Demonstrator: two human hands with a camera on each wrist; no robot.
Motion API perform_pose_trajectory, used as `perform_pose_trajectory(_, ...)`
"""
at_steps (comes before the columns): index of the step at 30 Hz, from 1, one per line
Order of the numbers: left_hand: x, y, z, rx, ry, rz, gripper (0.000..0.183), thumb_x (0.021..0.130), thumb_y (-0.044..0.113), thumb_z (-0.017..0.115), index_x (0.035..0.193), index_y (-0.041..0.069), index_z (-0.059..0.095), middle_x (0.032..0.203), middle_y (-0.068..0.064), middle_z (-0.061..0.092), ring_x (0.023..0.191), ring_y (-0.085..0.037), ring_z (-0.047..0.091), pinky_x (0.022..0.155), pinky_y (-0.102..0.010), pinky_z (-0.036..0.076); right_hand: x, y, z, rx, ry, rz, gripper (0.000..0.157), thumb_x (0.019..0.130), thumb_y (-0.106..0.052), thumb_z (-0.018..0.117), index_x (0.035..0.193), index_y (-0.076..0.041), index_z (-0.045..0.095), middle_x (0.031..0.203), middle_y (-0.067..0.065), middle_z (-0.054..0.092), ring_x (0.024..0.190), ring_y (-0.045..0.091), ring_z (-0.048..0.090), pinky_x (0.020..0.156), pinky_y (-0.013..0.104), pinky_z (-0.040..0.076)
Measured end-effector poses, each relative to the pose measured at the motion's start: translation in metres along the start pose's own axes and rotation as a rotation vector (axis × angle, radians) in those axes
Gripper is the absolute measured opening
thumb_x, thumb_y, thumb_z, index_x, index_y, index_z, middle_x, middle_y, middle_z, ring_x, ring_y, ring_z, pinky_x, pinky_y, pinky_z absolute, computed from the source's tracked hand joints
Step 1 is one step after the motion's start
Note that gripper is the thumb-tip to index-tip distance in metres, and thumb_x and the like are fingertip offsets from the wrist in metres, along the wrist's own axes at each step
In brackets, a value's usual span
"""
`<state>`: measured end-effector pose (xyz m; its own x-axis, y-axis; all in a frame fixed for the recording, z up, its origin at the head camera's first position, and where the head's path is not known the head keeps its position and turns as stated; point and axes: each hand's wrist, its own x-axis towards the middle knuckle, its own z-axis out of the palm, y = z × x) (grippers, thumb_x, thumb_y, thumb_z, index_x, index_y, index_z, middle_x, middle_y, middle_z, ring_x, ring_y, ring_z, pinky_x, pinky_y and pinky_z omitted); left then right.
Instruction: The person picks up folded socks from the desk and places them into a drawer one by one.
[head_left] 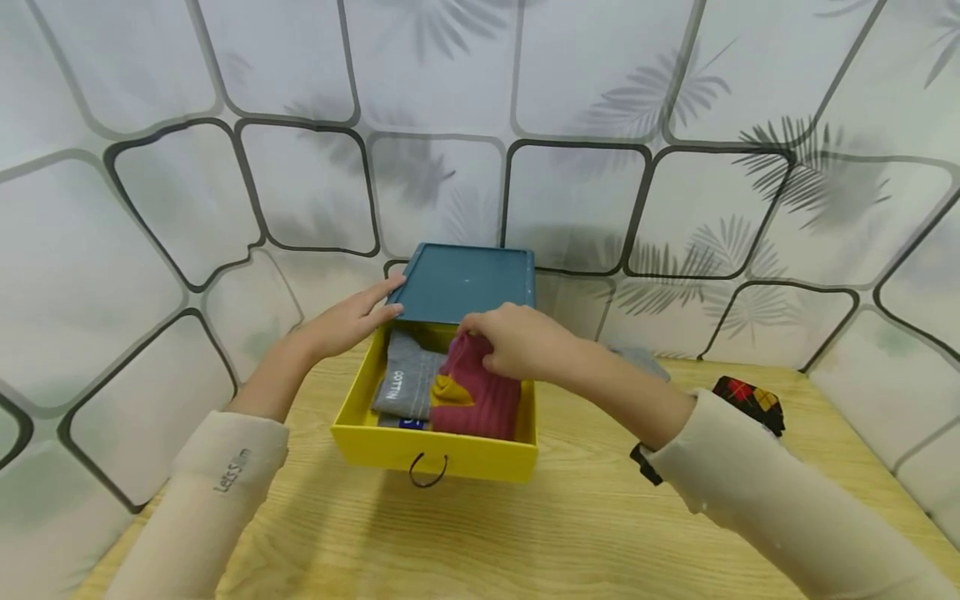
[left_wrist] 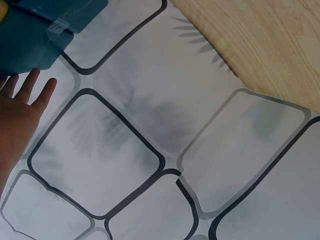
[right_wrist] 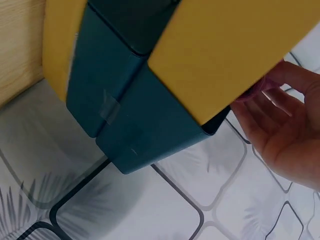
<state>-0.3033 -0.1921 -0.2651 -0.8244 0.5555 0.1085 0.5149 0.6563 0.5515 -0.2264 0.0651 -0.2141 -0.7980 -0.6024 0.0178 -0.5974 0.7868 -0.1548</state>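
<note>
A yellow drawer (head_left: 435,454) with a black loop handle is pulled out of a teal box (head_left: 468,283). Inside it a folded grey sock (head_left: 405,387) with white lettering lies on the left. A maroon sock (head_left: 487,408) with a mustard patch lies on the right. My right hand (head_left: 521,337) pinches the maroon sock's far end between thumb and fingers, and the right wrist view shows this hand (right_wrist: 287,117) at the drawer's edge. With fairly straight fingers, my left hand (head_left: 348,321) rests against the teal box's left edge; in the left wrist view the hand (left_wrist: 22,107) is partly cut off.
On the wooden table (head_left: 585,533), a black argyle sock (head_left: 750,404) with red and yellow diamonds lies to the right. A grey cloth item (head_left: 641,362) is partly hidden behind my right forearm. Patterned curtain (head_left: 577,200) surrounds the table at the back and sides.
</note>
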Motion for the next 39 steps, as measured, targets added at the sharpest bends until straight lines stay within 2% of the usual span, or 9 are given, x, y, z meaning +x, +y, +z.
perform_pose_trajectory(7,-0.001,0.000,0.000,-0.001,-0.003,-0.004,0.066,0.098,0.048,0.031,0.149,0.014,0.009,0.152,-0.009,0.006,0.136,-0.029,0.008,0.107,-0.051,0.009,-0.008,0.005,0.013,0.000,0.177,-0.069,0.029,0.085,-0.008,0.065,0.114,-0.011,0.061,0.104,0.003,0.062,0.090,0.018,0.056,0.076,0.030,0.050)
perform_pose_trajectory(14,-0.001,0.000,0.001,-0.002,-0.004,-0.007,0.065,0.098,0.048,0.030,0.150,0.015,0.008,0.152,-0.008,0.006,0.137,-0.029,0.007,0.107,-0.051,0.009,-0.014,0.007,0.024,0.005,0.343,-0.137,0.017,0.084,-0.011,0.068,0.100,-0.010,0.065,0.094,0.001,0.058,0.076,0.013,0.054,0.067,0.023,0.049)
perform_pose_trajectory(18,-0.001,0.000,0.001,0.002,-0.005,-0.009,0.065,0.098,0.049,0.030,0.150,0.015,0.008,0.152,-0.008,0.006,0.136,-0.030,0.008,0.107,-0.051,0.009,-0.016,0.007,0.030,0.010,0.317,-0.173,0.010,0.084,-0.012,0.068,0.093,-0.011,0.065,0.087,-0.001,0.057,0.071,0.012,0.052,0.064,0.021,0.048)
perform_pose_trajectory(22,0.000,0.000,0.001,0.005,0.000,-0.008,0.066,0.098,0.049,0.030,0.150,0.015,0.008,0.152,-0.008,0.005,0.136,-0.029,0.008,0.107,-0.051,0.009,-0.019,0.009,0.035,0.016,0.284,-0.235,0.008,0.085,-0.008,0.066,0.092,-0.009,0.067,0.088,0.000,0.059,0.076,0.013,0.056,0.068,0.022,0.049)
perform_pose_trajectory(28,0.000,-0.002,0.002,-0.007,-0.006,-0.008,0.065,0.098,0.048,0.031,0.150,0.014,0.008,0.152,-0.009,0.006,0.136,-0.030,0.007,0.107,-0.051,0.009,-0.031,0.004,0.034,0.073,0.332,-0.252,0.007,0.085,-0.009,0.066,0.091,-0.011,0.068,0.090,-0.003,0.060,0.076,0.010,0.056,0.067,0.020,0.049)
perform_pose_trajectory(31,0.000,-0.002,0.002,-0.011,-0.007,-0.009,0.066,0.098,0.048,0.031,0.150,0.015,0.008,0.152,-0.009,0.005,0.137,-0.030,0.007,0.107,-0.051,0.009,-0.045,-0.009,0.034,0.060,0.458,-0.379,0.008,0.082,-0.008,0.069,0.090,-0.009,0.067,0.089,-0.002,0.060,0.074,0.009,0.057,0.067,0.017,0.048)
perform_pose_trajectory(35,0.000,-0.002,0.001,-0.013,-0.003,-0.014,0.066,0.098,0.049,0.031,0.150,0.015,0.008,0.152,-0.008,0.005,0.136,-0.030,0.007,0.106,-0.052,0.009,-0.063,-0.033,0.044,-0.051,0.667,-0.653,0.008,0.083,-0.004,0.063,0.089,-0.006,0.068,0.089,0.000,0.063,0.077,0.010,0.059,0.075,0.017,0.048)
perform_pose_trajectory(37,0.000,-0.001,0.000,-0.009,-0.001,-0.016,0.066,0.098,0.048,0.031,0.150,0.014,0.008,0.152,-0.009,0.005,0.136,-0.030,0.008,0.106,-0.052,0.010,-0.071,-0.044,0.053,-0.142,0.708,-0.754,0.014,0.089,-0.004,0.054,0.092,-0.005,0.068,0.091,0.002,0.064,0.080,0.011,0.060,0.079,0.018,0.047)
perform_pose_trajectory(39,0.000,0.000,0.000,-0.007,0.002,-0.017,0.066,0.098,0.048,0.031,0.150,0.014,0.008,0.152,-0.009,0.006,0.136,-0.030,0.008,0.106,-0.052,0.010,-0.077,-0.053,0.064,-0.247,0.709,-0.804,0.023,0.095,-0.006,0.045,0.095,-0.004,0.068,0.094,0.003,0.064,0.080,0.012,0.060,0.080,0.018,0.046)
